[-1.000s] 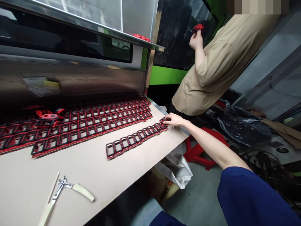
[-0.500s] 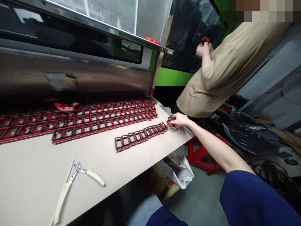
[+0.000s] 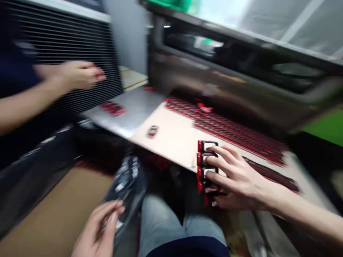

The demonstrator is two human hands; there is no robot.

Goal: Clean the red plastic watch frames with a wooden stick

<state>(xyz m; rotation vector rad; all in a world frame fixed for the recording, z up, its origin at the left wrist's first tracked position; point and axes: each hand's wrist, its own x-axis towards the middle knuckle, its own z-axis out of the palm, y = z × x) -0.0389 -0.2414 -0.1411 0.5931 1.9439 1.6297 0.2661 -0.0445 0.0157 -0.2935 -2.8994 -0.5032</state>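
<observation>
Head view, blurred:
- right hand (image 3: 234,178), fingers spread, clamped around strip of frames (image 3: 203,167) over the desk (image 3: 166,137) edge
- left hand (image 3: 98,228) curled by black bag (image 3: 125,182) (pinching or not, too blurred to tell)

On my feed, the strip (image 3: 206,167) nearest the camera shows black frames backed with red. The rows (image 3: 227,128) on the board (image 3: 171,132) repeat that red-and-black lattice against cream. I read the bag (image 3: 128,175) as glossy black, the jeans (image 3: 177,221) as pale blue, the cardboard (image 3: 53,210) as tan, the panel (image 3: 328,126) as green, and the grille (image 3: 66,46) as dark horizontal stripes.
</observation>
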